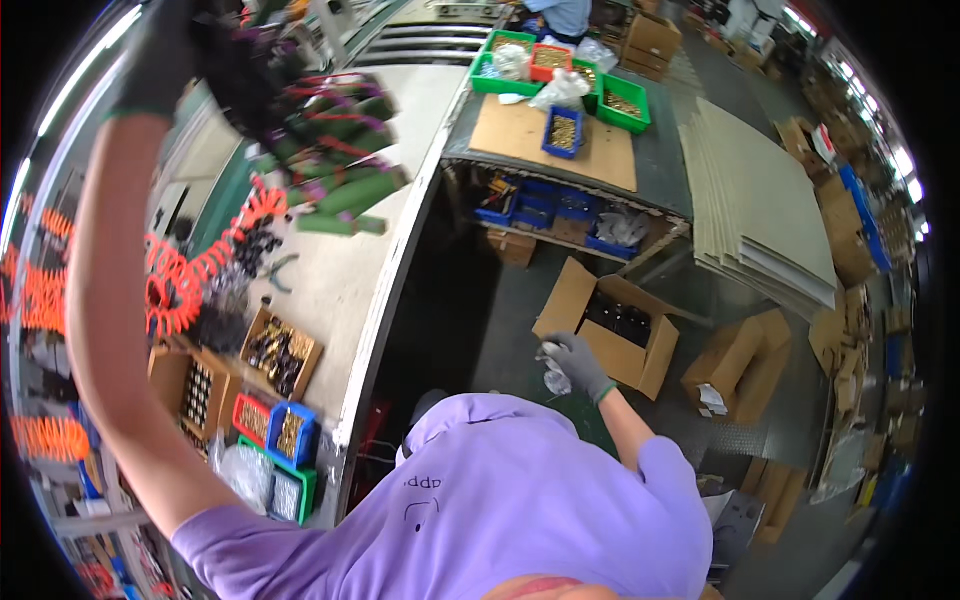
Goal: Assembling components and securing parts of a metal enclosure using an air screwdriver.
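My left hand (pixel 163 62), in a dark glove, is raised at the far upper left, its fingers hidden. It meets a dark bundle (pixel 245 75) with green cylinders (pixel 350 190) and purple strands, blurred; I cannot make out whether the hand grips it. Low on my right, my right hand (pixel 577 362), in a grey glove, is closed on a small crumpled clear plastic bag (pixel 556 381). Just beyond this hand stands an open cardboard box (pixel 655 365) with black parts (pixel 620 318) inside.
Orange coiled hoses (pixel 180 290) hang over the pale workbench (pixel 340 290) on my left. Pliers (pixel 279 272) and a box of small parts (pixel 281 352) lie there. Ahead, a table (pixel 660 180) bears colored bins (pixel 623 103). Large boards (pixel 755 190) and another open carton (pixel 740 365) stand right.
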Tool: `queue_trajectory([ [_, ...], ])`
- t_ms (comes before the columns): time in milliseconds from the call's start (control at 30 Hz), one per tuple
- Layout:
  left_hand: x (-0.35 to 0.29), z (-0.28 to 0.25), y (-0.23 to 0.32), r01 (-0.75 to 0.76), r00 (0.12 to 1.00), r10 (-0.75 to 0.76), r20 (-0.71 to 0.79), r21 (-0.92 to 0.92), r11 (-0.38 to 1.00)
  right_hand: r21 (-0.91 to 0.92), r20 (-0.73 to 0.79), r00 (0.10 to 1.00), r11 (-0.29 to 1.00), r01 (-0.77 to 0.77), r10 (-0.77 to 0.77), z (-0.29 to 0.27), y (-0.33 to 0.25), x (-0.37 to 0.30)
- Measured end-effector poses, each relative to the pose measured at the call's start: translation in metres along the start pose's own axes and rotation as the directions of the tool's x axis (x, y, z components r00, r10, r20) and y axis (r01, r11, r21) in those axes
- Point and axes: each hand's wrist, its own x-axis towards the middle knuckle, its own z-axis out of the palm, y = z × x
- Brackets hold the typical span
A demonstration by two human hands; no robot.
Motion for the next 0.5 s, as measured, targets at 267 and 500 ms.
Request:
queue_trajectory([
  [267, 0.048, 0.337, -0.118, -0.345, 0.931, 0.336, 0.141, 0.044, 0.938, 0.258, -0.414, 0.902, 0.966, -0.014, 0.124, -0.033, 0.059, -0.016],
  [500, 0.031, 0.569, -0.208, 0.178, 0.981, -0.134, 0.142, -0.366, 0.913, 0.359, -0.618, 0.739, 0.933, -0.038, 0.268, -0.070, 0.077, 0.047],
])
